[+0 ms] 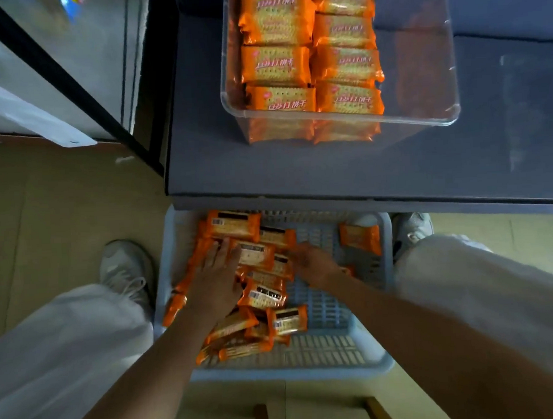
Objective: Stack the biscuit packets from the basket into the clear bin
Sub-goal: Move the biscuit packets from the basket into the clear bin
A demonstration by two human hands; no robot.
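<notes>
Left grip (pixel 218 276) lying released on biscuit packets (pixel 263 295) in the basket (pixel 324 354), right grip (pixel 310 262) touching them too, its state unclear.

Dim indoor light, soft overall blur, wide-angle bending at edges

The person wears loose pale grey trousers (pixel 67 342) and white laced trainers (pixel 124 268).
</notes>
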